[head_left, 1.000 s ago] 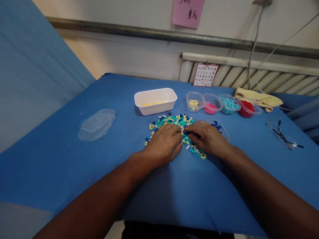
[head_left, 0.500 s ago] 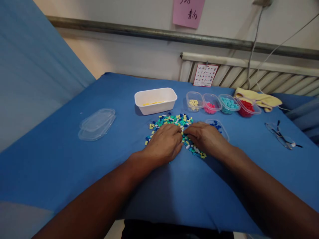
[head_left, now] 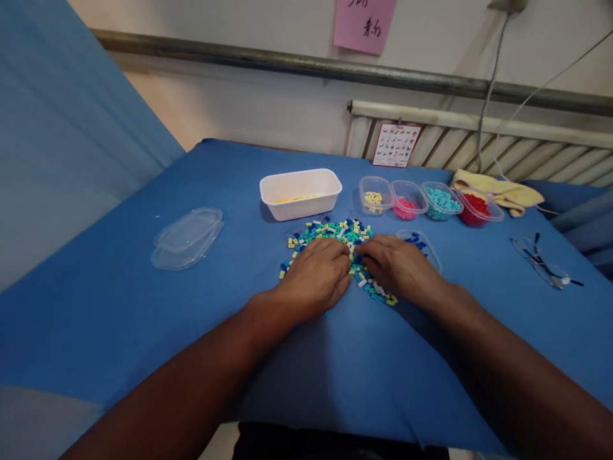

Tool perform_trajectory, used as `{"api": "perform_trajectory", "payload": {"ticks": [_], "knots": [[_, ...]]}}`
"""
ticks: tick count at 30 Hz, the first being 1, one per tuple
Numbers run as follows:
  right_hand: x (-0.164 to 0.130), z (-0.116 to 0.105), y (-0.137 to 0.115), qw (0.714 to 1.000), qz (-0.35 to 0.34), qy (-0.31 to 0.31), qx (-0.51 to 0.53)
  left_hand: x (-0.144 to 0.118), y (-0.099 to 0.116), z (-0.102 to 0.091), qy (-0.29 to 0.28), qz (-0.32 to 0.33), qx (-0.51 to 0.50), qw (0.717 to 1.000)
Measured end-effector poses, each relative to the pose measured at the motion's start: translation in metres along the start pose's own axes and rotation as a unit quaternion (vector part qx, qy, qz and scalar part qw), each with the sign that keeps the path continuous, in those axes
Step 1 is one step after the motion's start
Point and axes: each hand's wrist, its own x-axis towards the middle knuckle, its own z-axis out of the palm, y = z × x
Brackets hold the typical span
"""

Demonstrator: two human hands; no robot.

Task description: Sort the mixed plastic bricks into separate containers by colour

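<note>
Lids [head_left: 188, 237]: a stack of clear plastic lids lies at nine o'clock from the hands, well apart from everything else on the blue table [head_left: 119, 319].
White tub [head_left: 301, 193]: stands at twelve o'clock from the left hand, just beyond the bead pile, with a few yellow pieces on its floor.
Bead pile [head_left: 335, 233]: small yellow, white, teal and dark blue pieces spread on the table, with both hands lying on its near edge.
Left hand [head_left: 313, 276]: palm down on the pile, fingers curled loosely inward; whether it grips any piece I cannot tell.
Right hand [head_left: 400, 267]: palm down at three o'clock from the left hand, fingertips nearly meeting it over the beads; its fingers are bent, and any hold is hidden.
Blue-bead cup [head_left: 422, 246]: a clear cup with dark blue pieces sits just behind the right hand, partly covered by it.
Row of cups: at one o'clock from the hands stand the yellow cup [head_left: 374, 195], pink cup [head_left: 408, 199], teal cup [head_left: 440, 200] and red cup [head_left: 479, 206], side by side.
Yellow cloth [head_left: 498, 187]: behind the red cup.
Glasses [head_left: 543, 263]: at three o'clock, well apart from the right hand.
</note>
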Motion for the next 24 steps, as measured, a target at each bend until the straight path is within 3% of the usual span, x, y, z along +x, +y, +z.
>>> {"api": "perform_trajectory", "payload": {"ticks": [7, 13, 19, 24], "knots": [[0.001, 0.006, 0.002, 0.994, -0.022, 0.071, 0.083, 0.001, 0.003, -0.005, -0.001, -0.041, 0.012, 0.999], [0.006, 0.007, 0.003, 0.989, -0.049, 0.005, 0.137, 0.002, 0.005, -0.008, -0.019, -0.052, 0.037, 0.998], [0.0, 0.004, 0.012, 0.992, -0.023, -0.009, 0.121, 0.001, 0.004, -0.005, -0.02, -0.047, 0.043, 0.998], [0.001, -0.001, 0.006, 0.994, -0.039, -0.041, 0.092, 0.001, 0.003, -0.005, -0.014, -0.039, 0.042, 0.998]]}}
